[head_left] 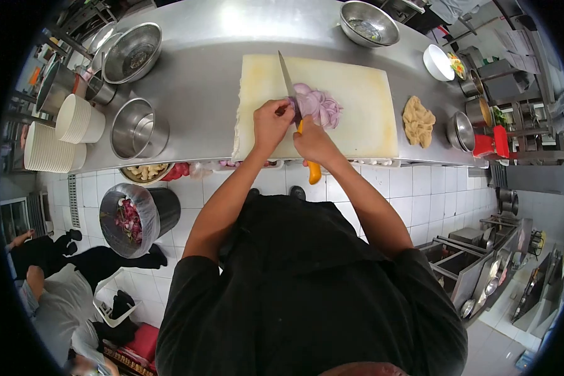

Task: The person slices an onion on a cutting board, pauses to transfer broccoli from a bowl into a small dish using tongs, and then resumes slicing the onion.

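A white cutting board [357, 94] lies on the steel counter in front of me. My right hand [314, 143] is wrapped round the yellow handle of a knife [286, 74], whose blade points away from me across the board. My left hand [272, 125] has its fingers bent together at the blade's left side, pinching a piece of purple onion [291, 110] that they partly cover. Sliced onion [323, 108] is heaped just right of the blade, touching my right hand or very near it.
Steel bowls [133, 54] and a steel pot [139, 129] stand on the left, beside stacked white containers [80, 119]. A crumpled tan cloth [418, 121] lies right of the board. Below the counter is a lined bin [129, 220] with peelings. Another person [69, 301] is at lower left.
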`<action>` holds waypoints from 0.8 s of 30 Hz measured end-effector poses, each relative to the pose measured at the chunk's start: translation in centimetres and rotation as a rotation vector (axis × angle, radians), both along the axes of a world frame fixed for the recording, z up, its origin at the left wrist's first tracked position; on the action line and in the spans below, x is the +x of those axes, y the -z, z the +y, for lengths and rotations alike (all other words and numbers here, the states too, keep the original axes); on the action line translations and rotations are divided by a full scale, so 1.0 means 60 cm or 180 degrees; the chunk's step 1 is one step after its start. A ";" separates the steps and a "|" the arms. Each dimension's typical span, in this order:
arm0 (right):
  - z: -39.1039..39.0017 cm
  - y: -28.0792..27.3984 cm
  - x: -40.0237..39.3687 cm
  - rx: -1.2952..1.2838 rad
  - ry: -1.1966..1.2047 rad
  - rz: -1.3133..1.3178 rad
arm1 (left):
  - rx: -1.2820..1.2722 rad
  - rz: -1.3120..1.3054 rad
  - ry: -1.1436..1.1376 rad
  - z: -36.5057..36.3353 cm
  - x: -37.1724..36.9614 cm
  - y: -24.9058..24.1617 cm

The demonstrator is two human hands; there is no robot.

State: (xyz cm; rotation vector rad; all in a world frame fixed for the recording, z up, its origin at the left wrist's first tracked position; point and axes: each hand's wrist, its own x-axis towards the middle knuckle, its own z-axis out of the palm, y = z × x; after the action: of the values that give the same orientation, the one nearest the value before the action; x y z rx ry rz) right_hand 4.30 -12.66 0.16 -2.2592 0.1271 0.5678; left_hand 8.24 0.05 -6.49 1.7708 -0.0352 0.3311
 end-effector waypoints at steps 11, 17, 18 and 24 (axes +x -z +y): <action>-0.031 -0.071 0.035 0.0221 -0.0027 0.0317 | -0.0112 0.0217 0.0106 -0.001 -0.004 -0.010; -0.024 -0.141 0.007 0.0165 -0.0051 0.0683 | 0.0091 -0.0093 0.0063 0.001 0.004 0.008; -0.023 -0.142 0.004 0.0169 -0.0039 0.0703 | 0.0038 -0.0015 0.0094 0.001 0.000 -0.001; -0.019 -0.132 0.000 0.0187 0.0016 0.0714 | -0.0013 0.0079 0.0130 0.001 0.002 0.000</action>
State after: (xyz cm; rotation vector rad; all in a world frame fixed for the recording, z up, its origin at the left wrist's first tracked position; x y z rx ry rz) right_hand 4.29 -13.80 8.09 -2.1326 0.2251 0.8109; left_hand 8.35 0.11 -6.48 1.7673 -0.0530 0.2794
